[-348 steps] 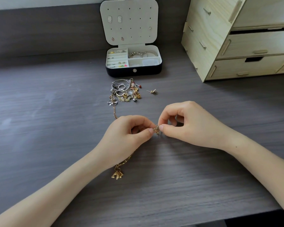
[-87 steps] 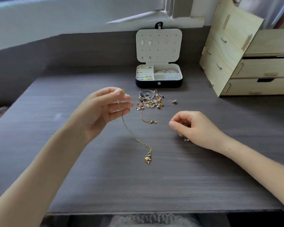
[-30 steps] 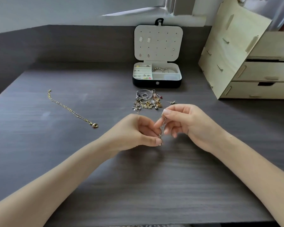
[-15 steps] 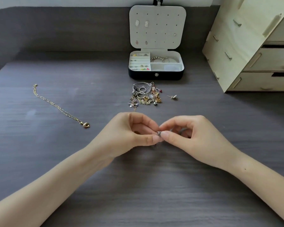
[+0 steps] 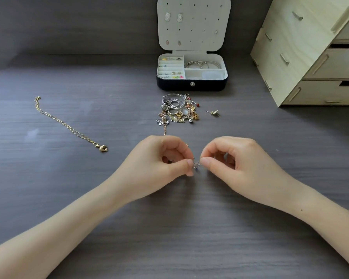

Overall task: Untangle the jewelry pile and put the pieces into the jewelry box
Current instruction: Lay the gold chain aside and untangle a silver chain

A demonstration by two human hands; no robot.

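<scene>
Gold chain [image 5: 70, 126] now lies freed, left of the jewelry box [image 5: 173, 85]; left hand [image 5: 159, 164] and right hand [image 5: 240, 166] pinch, seemingly, a silver charm [image 5: 196, 165].

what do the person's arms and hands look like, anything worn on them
Both arms are bare to the frame edge, no sleeves in view. The left hand and right hand show no rings, and neither wrist carries a watch or bracelet. Nails look short and unpainted. A tiny dark dot marks the right forearm.
</scene>
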